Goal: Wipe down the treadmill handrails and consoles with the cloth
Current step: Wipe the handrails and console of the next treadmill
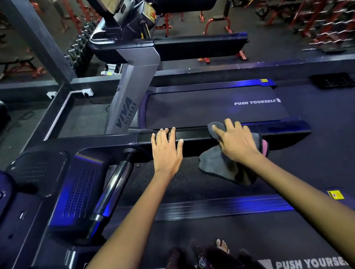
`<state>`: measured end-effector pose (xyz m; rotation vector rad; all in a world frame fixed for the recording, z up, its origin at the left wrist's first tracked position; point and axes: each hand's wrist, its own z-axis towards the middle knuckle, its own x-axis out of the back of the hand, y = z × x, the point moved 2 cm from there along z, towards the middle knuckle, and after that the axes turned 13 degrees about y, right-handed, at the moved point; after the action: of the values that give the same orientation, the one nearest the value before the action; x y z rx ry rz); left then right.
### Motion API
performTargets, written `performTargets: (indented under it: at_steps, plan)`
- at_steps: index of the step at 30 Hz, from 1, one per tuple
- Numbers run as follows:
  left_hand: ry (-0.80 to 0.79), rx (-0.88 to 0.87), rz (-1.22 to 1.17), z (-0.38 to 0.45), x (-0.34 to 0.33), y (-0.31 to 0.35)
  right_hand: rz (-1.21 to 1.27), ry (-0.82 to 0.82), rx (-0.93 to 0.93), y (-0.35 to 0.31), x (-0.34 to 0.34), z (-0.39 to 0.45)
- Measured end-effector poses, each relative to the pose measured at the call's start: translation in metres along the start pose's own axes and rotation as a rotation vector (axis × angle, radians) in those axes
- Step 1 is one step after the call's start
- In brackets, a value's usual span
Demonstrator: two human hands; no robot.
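1. Head view, nearest us: our foot (222, 246) shows bare toes on the belt (230, 231); the dark shapes beside it are too blurred to name.
2. Both our forearms reach forward to the handrail (195, 133), the dark padded bar running across mid-frame.
3. Our left hand (166, 147) lies flat on the rail, fingers straight and slightly spread, holding nothing.
4. Our right hand (236, 140) presses the cloth (218, 165) onto the rail just right of the left hand, fingers loosely spread over it. One corner of the grey cloth sits on the rail top; the rest hangs down the near side, a pink edge showing at the right.
5. Progress, as we judge it: this rail is mid-wipe. No streaks or damp marks show, so we cannot tell which stretch is done. The console (57, 183) at lower left looks untouched, and the next treadmill (200, 45) beyond still waits.
6. Hard to read: the console is cut off at the left edge and the far gym floor is smeared.
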<state>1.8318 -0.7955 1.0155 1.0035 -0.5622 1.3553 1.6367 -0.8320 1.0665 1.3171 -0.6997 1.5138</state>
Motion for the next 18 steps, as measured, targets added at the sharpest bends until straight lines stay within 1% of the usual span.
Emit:
performTargets:
  at_steps: [3, 4, 5, 7, 10, 12, 14, 16, 18]
  plan:
    - [-0.011, 0.027, -0.005, 0.004, 0.001, 0.003, -0.039, -0.032, -0.16, 0.006, 0.0, 0.013]
    - [-0.027, 0.034, 0.002, 0.004, 0.001, 0.004, -0.04, -0.035, -0.185, 0.002, 0.001, 0.017]
    - [-0.041, 0.038, 0.009, 0.005, 0.0, 0.005, -0.04, -0.028, -0.19, -0.004, 0.001, 0.019]
    - [-0.042, 0.041, 0.016, 0.004, -0.001, 0.004, -0.028, 0.007, -0.143, -0.014, -0.001, 0.016]
    - [0.007, 0.049, 0.001, 0.003, -0.003, 0.002, 0.038, 0.007, -0.044, -0.006, -0.005, -0.003]
    - [0.034, 0.048, -0.012, 0.002, -0.004, 0.002, 0.035, -0.006, -0.06, 0.013, -0.005, -0.012]
    - [0.044, 0.067, -0.022, 0.003, -0.004, 0.005, 0.004, -0.023, -0.137, 0.029, -0.004, -0.013]
    - [-0.012, 0.158, -0.047, 0.007, -0.002, 0.011, -0.033, -0.037, -0.219, 0.031, -0.002, -0.004]
    - [-0.089, 0.23, -0.069, 0.012, 0.0, 0.021, -0.043, -0.044, -0.245, 0.021, 0.001, 0.005]
